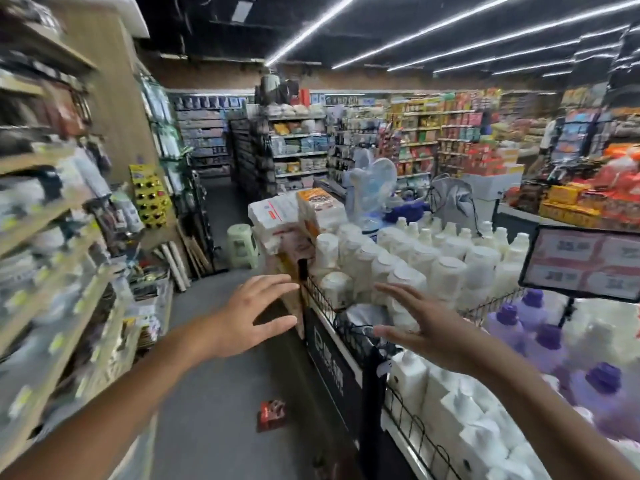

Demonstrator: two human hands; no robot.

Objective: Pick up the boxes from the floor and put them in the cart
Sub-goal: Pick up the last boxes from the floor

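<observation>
A small red and dark box (272, 415) lies on the grey floor (214, 393) of a shop aisle, below and between my arms. My left hand (251, 315) is stretched forward at chest height, fingers spread, holding nothing. My right hand (420, 322) is also held out with fingers straight and spread, over the edge of a wire display bin (349, 336). Both hands are well above the box. No cart shows in this view.
Shelves (52, 237) of goods line the left side. On the right stands a wire-fenced display of white bottles (415, 261), with purple bottles (554, 341) and a price sign (585, 263). Stacked packs (294, 220) and a green stool (241, 242) stand ahead.
</observation>
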